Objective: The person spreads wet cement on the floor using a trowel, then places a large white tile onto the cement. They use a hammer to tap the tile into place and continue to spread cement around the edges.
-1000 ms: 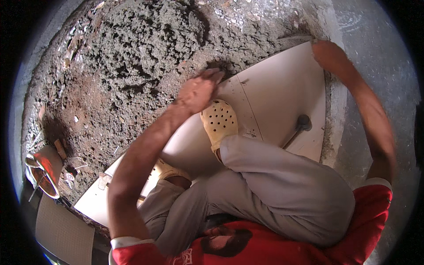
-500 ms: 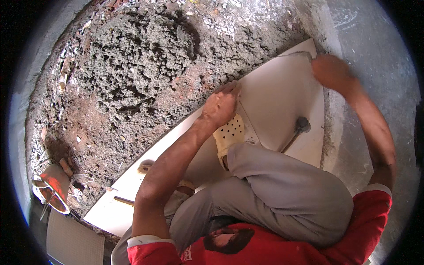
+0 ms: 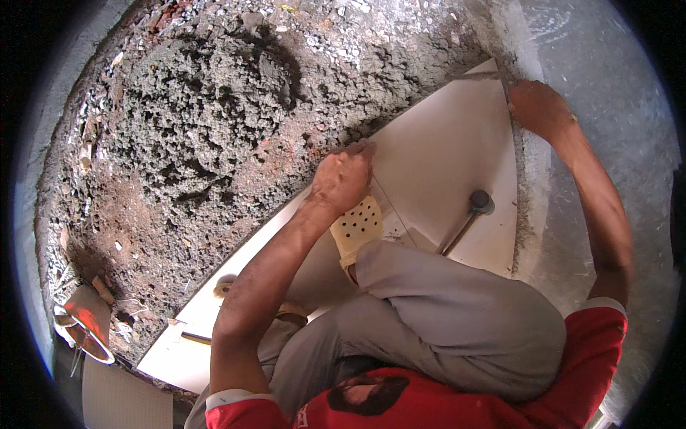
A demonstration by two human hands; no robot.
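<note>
Large cream floor tiles (image 3: 443,143) lie under and ahead of me, meeting rough grey mortar along a slanting edge. My left hand (image 3: 344,175) rests by that edge, its fingers curled down; whether anything is in them is hidden. Beyond the tiles' right edge, my right hand (image 3: 539,107) is closed near the far corner, with its fingertips partly out of sight. A mallet (image 3: 480,202) with a black head and a long handle lies on the tile between my hands and my bent knee. My foot, in a cream perforated clog (image 3: 359,223), is planted just below my left hand.
Heaped wet mortar (image 3: 207,107) spreads over rubble at the left. An orange-red stained bucket (image 3: 86,322) lies tipped at the lower left, near a pale panel (image 3: 128,397). A round tan object (image 3: 224,287) sits by my left forearm. Smooth grey floor (image 3: 593,150) borders the tiles.
The view has shifted slightly. My right hand, blurred before at the tile's corner, is now sharper and a little off the edge. My left hand stays by the mortar edge, its fingers more curled.
</note>
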